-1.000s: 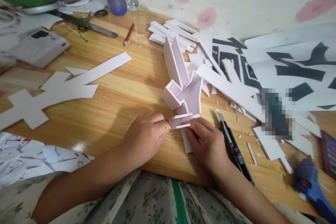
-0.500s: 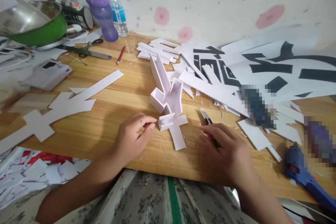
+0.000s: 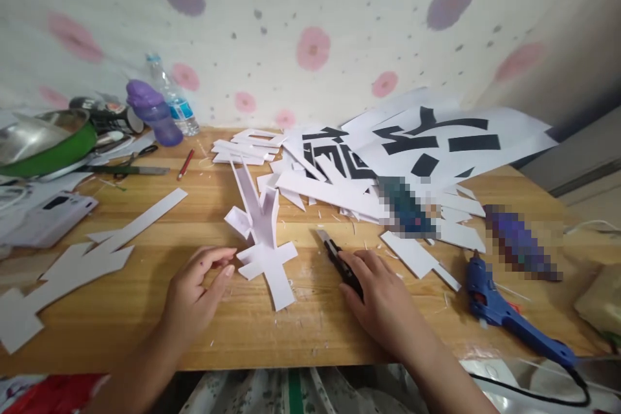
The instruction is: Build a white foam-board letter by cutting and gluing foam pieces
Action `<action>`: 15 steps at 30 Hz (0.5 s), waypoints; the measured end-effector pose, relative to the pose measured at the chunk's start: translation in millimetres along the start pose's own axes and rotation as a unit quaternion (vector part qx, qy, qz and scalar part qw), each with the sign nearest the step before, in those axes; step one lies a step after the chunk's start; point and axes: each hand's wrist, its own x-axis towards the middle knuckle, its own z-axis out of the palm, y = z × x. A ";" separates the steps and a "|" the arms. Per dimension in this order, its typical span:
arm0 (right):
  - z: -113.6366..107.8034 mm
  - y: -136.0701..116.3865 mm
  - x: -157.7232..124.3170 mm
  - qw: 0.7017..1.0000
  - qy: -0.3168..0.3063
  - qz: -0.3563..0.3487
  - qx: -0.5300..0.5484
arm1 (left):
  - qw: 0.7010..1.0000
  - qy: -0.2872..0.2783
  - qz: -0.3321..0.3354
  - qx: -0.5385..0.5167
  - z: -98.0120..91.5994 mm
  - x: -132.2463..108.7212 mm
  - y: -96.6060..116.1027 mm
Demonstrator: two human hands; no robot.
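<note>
A white foam-board shape with raised walls (image 3: 264,236) lies on the wooden table in front of me. Its upper part has upright strips along the edges, while the lower arms are mostly flat. My left hand (image 3: 196,284) is just left of it, fingers loosely bent, a gap between thumb and forefinger and nothing visible in it. My right hand (image 3: 381,294) has its fingers around the black handle of a utility knife (image 3: 334,249). The blade points away to the upper left, near the tabletop. Part of the handle is hidden under the hand.
Right of my hand lies a blue glue gun (image 3: 504,314) with a black cord. Foam-board scraps (image 3: 334,194) and printed sheets (image 3: 436,136) cover the back right. Leftward are a flat white cutout (image 3: 87,265), a red pencil (image 3: 185,163), scissors (image 3: 130,162) and bottles (image 3: 155,113).
The view has tilted up and shifted right, so the table things appear further left. My right hand now sits lower around the utility knife. My left hand stays beside the foam-board shape.
</note>
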 end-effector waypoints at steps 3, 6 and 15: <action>-4.2 2.7 -3.2 1.000 -0.020 0.008 0.023 | 0.997 0.000 -0.066 -0.038 0.8 -1.2 -6.4; -6.4 4.6 -7.9 0.998 -0.036 0.019 0.050 | 0.983 0.009 -0.157 -0.090 2.1 -3.0 -14.5; -9.2 11.2 -20.5 0.990 -0.053 0.013 0.131 | 0.969 -0.004 -0.234 -0.073 -4.0 1.4 -10.5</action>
